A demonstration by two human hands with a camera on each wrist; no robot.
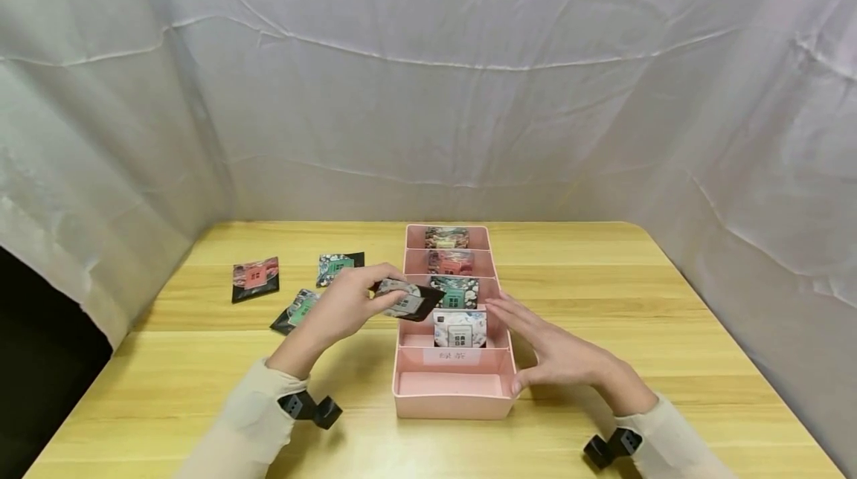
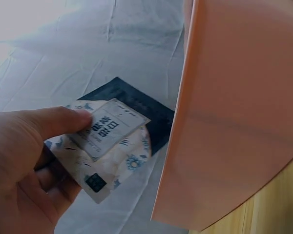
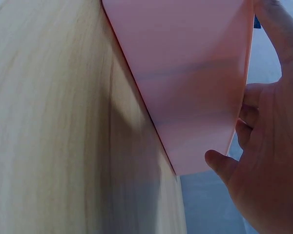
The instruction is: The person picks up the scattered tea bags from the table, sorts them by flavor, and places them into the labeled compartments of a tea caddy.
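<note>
My left hand (image 1: 348,304) pinches a tea sachet (image 2: 119,158) between thumb and fingers, just left of the pink divided box (image 1: 455,406). The sachet has a pale floral face with blue flowers, a grey label and a black end that points toward the box. My right hand (image 1: 559,352) rests along the box's right side, fingers extended at the rim and thumb by the front corner. The right wrist view shows the thumb (image 3: 219,163) against the outer wall. Inside the box, a white floral sachet (image 1: 460,329) stands behind the front divider, with a green-labelled sachet (image 1: 455,293) behind it.
Left of the box lie a red-labelled sachet (image 1: 255,278), a green-labelled floral one (image 1: 335,268) and another green one (image 1: 294,310) near my left wrist. Farther back in the box stand a red sachet (image 1: 451,263) and a multicoloured sachet (image 1: 447,237). White cloth (image 1: 428,114) hangs behind the wooden table (image 1: 602,271).
</note>
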